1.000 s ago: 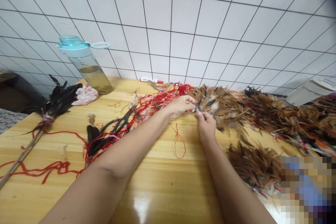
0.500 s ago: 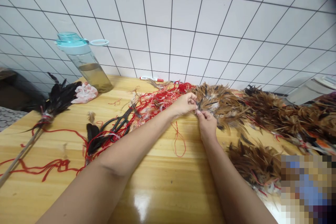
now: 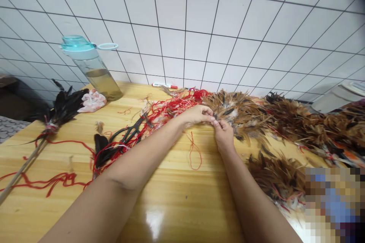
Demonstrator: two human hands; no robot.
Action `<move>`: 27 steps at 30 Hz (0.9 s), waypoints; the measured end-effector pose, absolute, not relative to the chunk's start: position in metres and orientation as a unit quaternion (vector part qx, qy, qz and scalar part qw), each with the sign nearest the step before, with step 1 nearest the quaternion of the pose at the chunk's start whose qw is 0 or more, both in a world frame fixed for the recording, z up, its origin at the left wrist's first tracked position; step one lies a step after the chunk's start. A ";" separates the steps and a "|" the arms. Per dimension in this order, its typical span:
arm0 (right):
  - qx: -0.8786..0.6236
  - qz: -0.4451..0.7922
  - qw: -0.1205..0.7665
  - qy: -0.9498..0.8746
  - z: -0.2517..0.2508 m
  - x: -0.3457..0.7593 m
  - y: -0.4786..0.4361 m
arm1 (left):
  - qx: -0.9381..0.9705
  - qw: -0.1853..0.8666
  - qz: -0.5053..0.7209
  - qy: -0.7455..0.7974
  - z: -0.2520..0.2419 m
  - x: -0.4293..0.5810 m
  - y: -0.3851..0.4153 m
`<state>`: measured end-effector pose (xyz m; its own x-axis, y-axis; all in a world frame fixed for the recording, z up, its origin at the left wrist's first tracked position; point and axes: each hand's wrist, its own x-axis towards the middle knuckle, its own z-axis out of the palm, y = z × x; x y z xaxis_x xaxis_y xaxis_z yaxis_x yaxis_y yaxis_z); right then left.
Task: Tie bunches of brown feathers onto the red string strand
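Pinching a brown feather strand (image 3: 238, 112), the left hand (image 3: 198, 115) and right hand (image 3: 224, 135) press their fingertips together on it; the strand lies on the wooden table (image 3: 171, 201), just beside tangled red string (image 3: 171, 112).

L hand (image 3: 197, 115) & R hand (image 3: 224, 135) pinch at edge of brown feather bunch (image 3: 236, 112), fingertips together, on wooden tabletop (image 3: 176, 201). Red string tangle (image 3: 171, 109) runs left of L hand, near black-handled scissors (image 3: 128, 133). Further left: black feather bundle on stick (image 3: 61, 108), pink cloth (image 3: 92, 101), water bottle w/ teal lid (image 3: 97, 76) by white tile wall (image 3: 199, 26).
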<state>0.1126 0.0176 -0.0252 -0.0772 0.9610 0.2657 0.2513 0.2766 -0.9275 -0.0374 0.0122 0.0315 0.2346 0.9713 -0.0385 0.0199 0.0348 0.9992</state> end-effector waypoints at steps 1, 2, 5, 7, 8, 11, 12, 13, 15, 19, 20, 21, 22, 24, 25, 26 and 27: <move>-0.470 0.371 0.483 -0.640 -0.025 0.112 0.018 | 0.551 0.568 0.421 0.444 0.031 -0.039 0.012; -0.463 0.376 0.481 -0.643 -0.025 0.112 0.018 | 0.550 0.575 0.422 0.435 0.031 -0.040 0.011; -0.441 0.403 0.470 -0.650 -0.025 0.112 0.019 | 0.547 0.603 0.423 0.398 0.027 -0.042 0.011; -0.427 0.423 0.458 -0.655 -0.025 0.111 0.019 | 0.541 0.623 0.420 0.377 0.024 -0.044 0.012; -0.421 0.432 0.453 -0.657 -0.024 0.111 0.019 | 0.535 0.632 0.421 0.370 0.022 -0.045 0.013; -0.412 0.449 0.448 -0.654 -0.020 0.111 0.016 | 0.521 0.644 0.430 0.359 0.020 -0.047 0.015; -0.409 0.456 0.450 -0.650 -0.018 0.110 0.015 | 0.520 0.644 0.432 0.359 0.020 -0.047 0.015; -0.406 0.464 0.452 -0.645 -0.017 0.110 0.014 | 0.518 0.644 0.433 0.360 0.020 -0.047 0.015; -0.402 0.482 0.457 -0.630 -0.014 0.109 0.013 | 0.511 0.644 0.438 0.364 0.020 -0.046 0.014; -0.395 0.509 0.468 -0.605 -0.009 0.108 0.009 | 0.494 0.647 0.448 0.370 0.020 -0.046 0.015; -0.393 0.512 0.468 -0.604 -0.008 0.108 0.009 | 0.492 0.645 0.450 0.373 0.019 -0.046 0.015; -0.392 0.514 0.465 -0.605 -0.008 0.108 0.008 | 0.491 0.644 0.450 0.375 0.019 -0.046 0.016; -0.392 0.514 0.460 -0.609 -0.007 0.108 0.008 | 0.491 0.643 0.450 0.379 0.018 -0.047 0.016; -0.397 0.507 0.449 -0.619 -0.006 0.109 0.008 | 0.492 0.639 0.447 0.388 0.019 -0.048 0.016; -0.400 0.503 0.444 -0.624 -0.007 0.109 0.008 | 0.494 0.635 0.445 0.394 0.019 -0.048 0.016; -0.404 0.499 0.439 -0.629 -0.007 0.109 0.009 | 0.497 0.632 0.442 0.399 0.020 -0.047 0.015; -0.408 0.493 0.435 -0.634 -0.008 0.109 0.010 | 0.501 0.627 0.438 0.404 0.021 -0.047 0.014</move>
<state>0.1095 0.0096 -0.0082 -0.2886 0.9456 0.1500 0.0878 0.1821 -0.9793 -0.0470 0.0144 0.0213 0.2900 0.9546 -0.0676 -0.1446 0.1135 0.9830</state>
